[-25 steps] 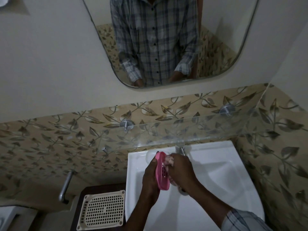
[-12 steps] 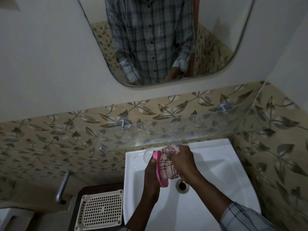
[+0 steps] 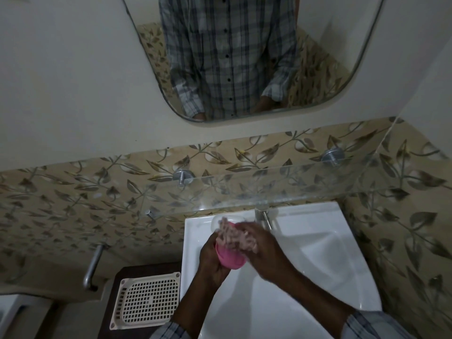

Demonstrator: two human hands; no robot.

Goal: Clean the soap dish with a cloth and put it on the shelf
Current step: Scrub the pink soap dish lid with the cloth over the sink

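Over the white sink (image 3: 318, 253) my left hand (image 3: 211, 259) grips a pink soap dish (image 3: 230, 259), with its hollow side turned towards my right hand. My right hand (image 3: 265, 250) presses a bunched pink checked cloth (image 3: 236, 237) against the upper part of the dish. The cloth is blurred and covers the top of the dish. A clear glass shelf (image 3: 281, 189) hangs on the tiled wall just above and behind both hands, with nothing on it.
A steel tap (image 3: 265, 217) stands at the back of the sink, close to my right hand. A cream perforated tray (image 3: 146, 299) lies on a dark stand left of the sink. A metal handle (image 3: 93, 265) sticks out lower left. A mirror (image 3: 244, 57) hangs above.
The dish has turned from edge-on to showing its pink face. The cloth has moved from the middle of the dish up to its top. Both hands stay over the sink.
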